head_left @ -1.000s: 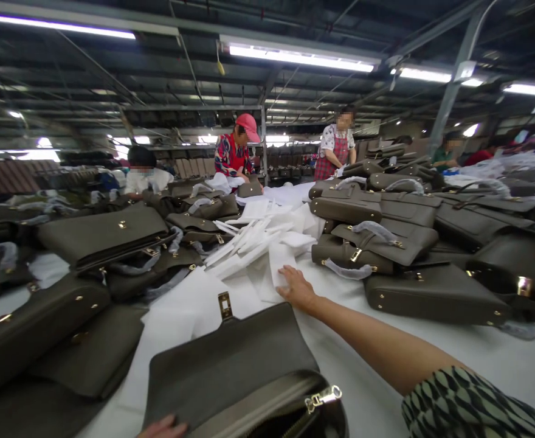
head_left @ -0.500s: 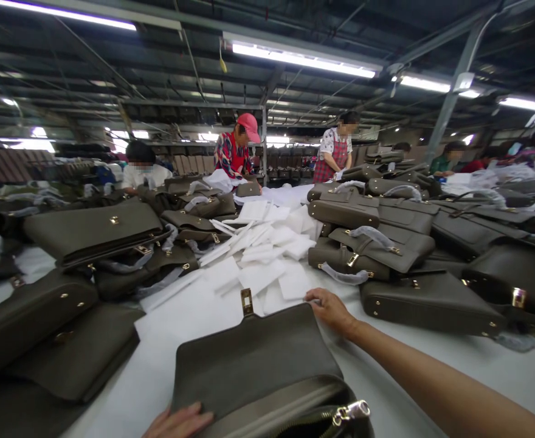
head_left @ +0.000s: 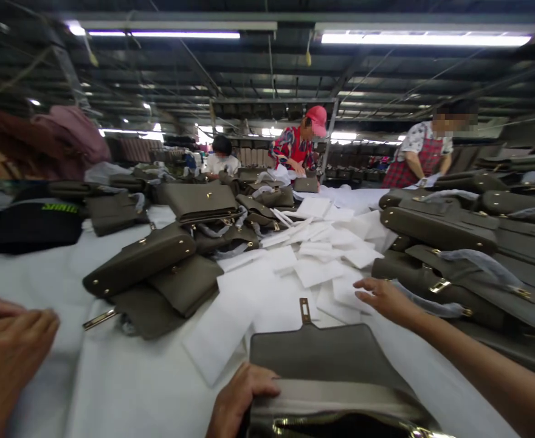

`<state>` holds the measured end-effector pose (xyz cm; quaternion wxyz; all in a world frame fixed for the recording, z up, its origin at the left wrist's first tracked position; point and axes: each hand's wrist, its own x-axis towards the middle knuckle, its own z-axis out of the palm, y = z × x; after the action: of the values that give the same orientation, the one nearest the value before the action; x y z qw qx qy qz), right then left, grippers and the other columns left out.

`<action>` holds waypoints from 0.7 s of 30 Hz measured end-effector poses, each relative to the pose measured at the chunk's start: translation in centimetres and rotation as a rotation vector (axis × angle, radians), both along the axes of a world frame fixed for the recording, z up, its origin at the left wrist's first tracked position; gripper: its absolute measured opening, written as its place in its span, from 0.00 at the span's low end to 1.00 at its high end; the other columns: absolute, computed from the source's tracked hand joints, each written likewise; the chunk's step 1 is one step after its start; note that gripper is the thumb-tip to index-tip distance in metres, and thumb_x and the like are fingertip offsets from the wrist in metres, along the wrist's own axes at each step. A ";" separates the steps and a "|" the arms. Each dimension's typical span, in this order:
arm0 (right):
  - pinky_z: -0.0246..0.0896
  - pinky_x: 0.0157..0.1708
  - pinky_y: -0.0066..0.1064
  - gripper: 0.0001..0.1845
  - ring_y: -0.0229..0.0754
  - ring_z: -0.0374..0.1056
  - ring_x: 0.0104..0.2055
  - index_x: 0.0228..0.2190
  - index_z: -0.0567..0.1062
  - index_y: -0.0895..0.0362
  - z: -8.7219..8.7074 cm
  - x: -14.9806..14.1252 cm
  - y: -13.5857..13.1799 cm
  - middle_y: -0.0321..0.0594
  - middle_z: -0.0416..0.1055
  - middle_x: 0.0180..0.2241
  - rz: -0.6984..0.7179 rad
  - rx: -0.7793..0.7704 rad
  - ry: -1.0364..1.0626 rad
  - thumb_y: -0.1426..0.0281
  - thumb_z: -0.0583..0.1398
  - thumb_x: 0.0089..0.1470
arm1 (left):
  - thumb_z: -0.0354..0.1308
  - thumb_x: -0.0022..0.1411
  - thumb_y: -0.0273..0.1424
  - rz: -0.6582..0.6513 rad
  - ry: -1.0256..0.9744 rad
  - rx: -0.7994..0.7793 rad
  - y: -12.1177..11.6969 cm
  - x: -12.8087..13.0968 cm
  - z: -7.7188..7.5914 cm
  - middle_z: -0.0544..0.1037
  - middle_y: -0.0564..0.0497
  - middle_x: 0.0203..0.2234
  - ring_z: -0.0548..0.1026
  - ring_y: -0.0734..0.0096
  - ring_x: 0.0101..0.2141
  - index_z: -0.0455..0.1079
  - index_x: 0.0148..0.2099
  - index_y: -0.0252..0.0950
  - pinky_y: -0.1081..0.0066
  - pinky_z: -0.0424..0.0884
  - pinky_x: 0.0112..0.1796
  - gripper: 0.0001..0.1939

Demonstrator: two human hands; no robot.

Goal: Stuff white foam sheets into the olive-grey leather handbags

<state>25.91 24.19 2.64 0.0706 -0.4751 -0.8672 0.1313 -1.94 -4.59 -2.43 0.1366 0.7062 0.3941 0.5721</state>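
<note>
A dark olive handbag (head_left: 322, 350) lies directly before me with its flap folded out away from me and its zipped mouth towards me. A metal clasp plate (head_left: 304, 310) sticks up from the flap's edge. My left hand (head_left: 244, 395) grips the bag's left side, with the thumb hidden. Beyond the flap, my right hand (head_left: 388, 301) hovers by the right edge of a loose pile of white padding sheets (head_left: 317, 272). Its fingers are stretched out and hold nothing that I can see.
Stacked olive handbags crowd the right (head_left: 459, 286) and left (head_left: 162, 267) of the table. At the far left are a co-worker's hands (head_left: 16, 340), near a black cap (head_left: 30, 222). Several people work across the table, one in a red cap (head_left: 317, 120).
My view has turned left, bringing the co-worker's hands into sight. My right hand has let go of the flap's corner and moved to the white sheets. My left hand now grips the bag's side.
</note>
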 end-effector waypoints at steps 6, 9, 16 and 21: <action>0.57 0.57 0.38 0.19 0.48 0.64 0.55 0.50 0.73 0.55 7.5 -15.9 -5.4 0.41 0.70 0.52 0.638 0.043 -0.007 0.66 0.56 0.57 | 0.41 0.68 0.51 -0.036 -0.062 0.081 0.7 0.5 -1.2 0.76 0.47 0.39 0.73 0.63 0.39 0.67 0.47 0.41 0.68 0.65 0.43 0.23; 0.52 0.60 0.40 0.33 0.50 0.56 0.61 0.60 0.63 0.54 7.4 -23.3 -9.3 0.41 0.63 0.59 0.984 0.187 -0.198 0.65 0.63 0.54 | 0.47 0.65 0.54 -0.055 -0.116 0.002 0.4 0.3 -0.8 0.75 0.46 0.41 0.72 0.61 0.42 0.66 0.51 0.41 0.67 0.64 0.45 0.24; 0.56 0.52 0.53 0.40 0.63 0.63 0.51 0.45 0.74 0.66 3.0 -30.3 -12.0 0.60 0.70 0.46 1.006 0.316 -0.526 0.62 0.77 0.29 | 0.56 0.56 0.59 -0.163 -0.473 -0.330 -1.2 1.0 -0.2 0.73 0.41 0.46 0.73 0.59 0.42 0.57 0.57 0.38 0.68 0.64 0.41 0.38; 0.60 0.39 0.31 0.18 0.47 0.67 0.44 0.38 0.72 0.58 7.0 -26.7 -11.5 0.43 0.71 0.41 0.975 0.330 -0.320 0.68 0.70 0.45 | 0.55 0.58 0.57 -0.228 -0.766 -0.427 -1.2 1.7 0.5 0.75 0.41 0.39 0.71 0.68 0.34 0.59 0.47 0.35 0.71 0.62 0.34 0.31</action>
<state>-0.84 12.70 9.60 -0.0579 -0.0141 -0.9962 -0.0629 -0.19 -5.76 -1.96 0.4775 0.4385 0.3440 0.6792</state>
